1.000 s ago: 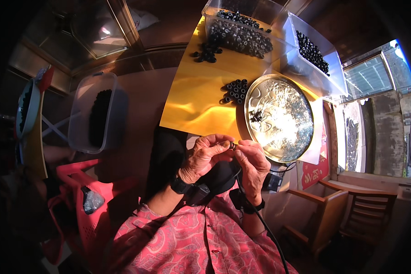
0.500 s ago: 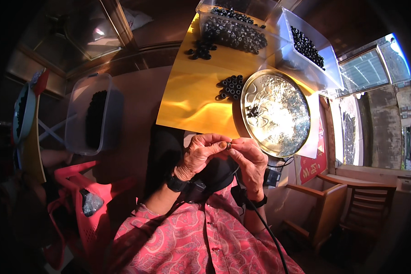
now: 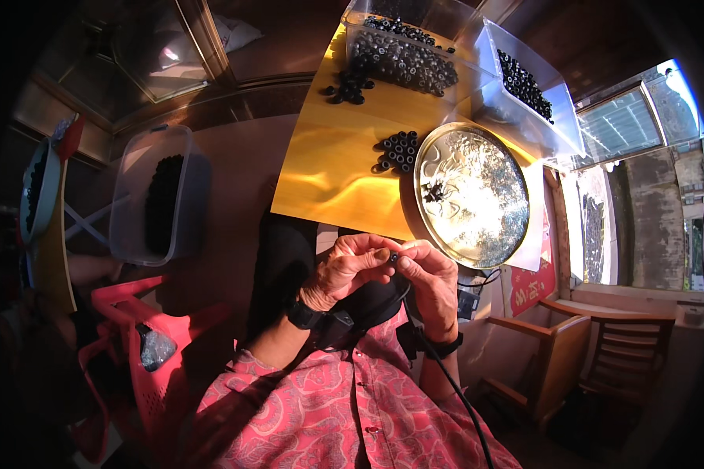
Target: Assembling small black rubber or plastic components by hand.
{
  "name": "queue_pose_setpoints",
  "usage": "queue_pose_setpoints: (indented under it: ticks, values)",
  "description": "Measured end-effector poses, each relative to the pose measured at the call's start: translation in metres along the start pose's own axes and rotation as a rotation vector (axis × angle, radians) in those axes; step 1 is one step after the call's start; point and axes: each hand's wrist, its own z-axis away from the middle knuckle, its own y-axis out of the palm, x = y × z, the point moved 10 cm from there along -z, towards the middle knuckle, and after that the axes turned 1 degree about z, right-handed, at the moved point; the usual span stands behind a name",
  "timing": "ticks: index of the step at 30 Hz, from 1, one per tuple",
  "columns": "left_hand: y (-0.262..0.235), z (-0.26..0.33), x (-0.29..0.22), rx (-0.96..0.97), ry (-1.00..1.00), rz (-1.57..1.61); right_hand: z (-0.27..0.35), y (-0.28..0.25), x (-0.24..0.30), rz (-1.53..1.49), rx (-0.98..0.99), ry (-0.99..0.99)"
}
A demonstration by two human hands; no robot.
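Between my fingertips, just off the table's near edge, is a small dark ring-shaped part [image 3: 393, 256]. My left hand [image 3: 350, 270] pinches it from the left with thumb and forefinger, and my right hand [image 3: 427, 275] grips it from the right. Beyond my hands, a round shiny metal tray [image 3: 477, 248] holds a little heap of small dark pieces [image 3: 433, 191]. Left of the tray, a cluster of black rings [image 3: 399, 150] lies close together on the yellow table [image 3: 328, 187]. A looser pile of black rings [image 3: 350, 87] sits farther back.
Two clear plastic bins stand at the back: one bin [image 3: 403, 66] full of black rings, another bin [image 3: 493, 98] partly filled. On the left are a clear tub [image 3: 133, 227] with dark contents and a red plastic chair [image 3: 152, 352]. A black cable [image 3: 461, 399] runs along my right arm.
The small ring has turned slightly between my fingertips, and its round face now shows more. My hands have dropped a little, with both still gripping it.
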Motion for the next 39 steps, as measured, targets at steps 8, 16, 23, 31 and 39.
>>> queue_pose_setpoints:
  ticks: [8, 16, 23, 31, 39]
  values:
    - [-0.009, 0.012, 0.002, -0.019, 0.039, -0.063, 0.009, 0.011, 0.01, 0.273, -0.027, -0.165]
    - [-0.011, 0.025, 0.019, -0.003, -0.014, -0.098, 0.024, -0.001, -0.006, 0.397, -0.058, -0.156]
    - [-0.013, 0.029, 0.02, -0.029, -0.016, -0.03, 0.036, -0.006, -0.002, 0.358, -0.088, -0.072]
    - [-0.009, 0.027, 0.023, -0.028, -0.034, -0.029, 0.05, -0.039, 0.015, 0.445, -0.204, -0.124]
    - [-0.033, 0.029, 0.019, -0.04, -0.011, 0.005, 0.036, -0.055, 0.027, 0.568, -0.21, -0.2]
